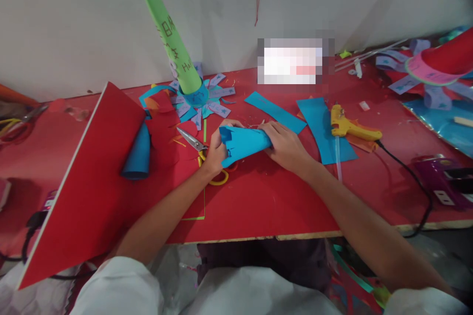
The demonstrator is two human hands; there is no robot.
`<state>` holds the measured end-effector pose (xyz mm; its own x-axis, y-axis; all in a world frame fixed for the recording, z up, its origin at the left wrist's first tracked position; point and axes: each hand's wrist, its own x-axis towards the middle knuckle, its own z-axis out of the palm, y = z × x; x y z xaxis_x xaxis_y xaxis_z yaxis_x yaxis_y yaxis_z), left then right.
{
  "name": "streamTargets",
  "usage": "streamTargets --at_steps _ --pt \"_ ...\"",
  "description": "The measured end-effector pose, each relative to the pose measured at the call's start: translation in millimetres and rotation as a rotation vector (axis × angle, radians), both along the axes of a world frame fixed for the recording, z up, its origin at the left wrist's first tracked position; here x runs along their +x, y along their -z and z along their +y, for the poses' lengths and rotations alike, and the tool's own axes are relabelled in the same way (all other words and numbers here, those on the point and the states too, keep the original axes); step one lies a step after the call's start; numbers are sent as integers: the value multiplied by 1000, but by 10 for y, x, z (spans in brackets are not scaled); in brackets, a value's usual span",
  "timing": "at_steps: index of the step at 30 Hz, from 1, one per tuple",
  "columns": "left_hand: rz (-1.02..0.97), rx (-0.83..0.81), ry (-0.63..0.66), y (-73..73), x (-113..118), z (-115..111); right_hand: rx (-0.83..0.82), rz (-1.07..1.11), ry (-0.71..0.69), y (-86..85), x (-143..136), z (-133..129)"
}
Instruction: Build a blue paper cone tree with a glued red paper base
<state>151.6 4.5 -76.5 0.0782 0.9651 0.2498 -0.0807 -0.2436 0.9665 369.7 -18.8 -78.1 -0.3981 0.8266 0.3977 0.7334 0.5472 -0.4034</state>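
Note:
A blue paper cone (246, 143) lies sideways between my hands above the red table. Its wide end, cut into notched flaps, faces left, and the narrow end points right. My left hand (217, 151) is closed around the wide rim. At the narrow end my right hand (283, 143) grips the paper, its fingertips partly hidden behind the cone. Beneath my left hand, scissors (192, 140) with yellow handles rest on the table. Two flat blue paper pieces, a strip (275, 112) and a wider sheet (325, 130), lie beyond and right of my right hand.
A yellow glue gun (354, 128) sits on the right, its cord running to a purple power strip (443, 182). A tall green paper cone (172, 34) stands behind. To the left, a red board (92, 182) leans beside another blue cone (138, 155). A red-and-pink paper craft (432, 66) stands far right.

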Motion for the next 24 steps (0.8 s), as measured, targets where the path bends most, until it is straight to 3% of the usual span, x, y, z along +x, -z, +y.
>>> streamTargets --at_steps 3,9,13,21,24 --pt "-2 13 68 1 15 25 -9 -19 2 -13 -4 -7" --pt "-48 164 -178 -79 -30 61 -3 -69 129 -57 58 15" --pt "65 257 -181 -64 -43 64 12 -95 142 -36 69 31" --pt "32 186 -261 -21 -63 81 145 75 260 -54 67 28" --pt "18 142 -201 -60 -48 74 131 73 244 -48 76 32"
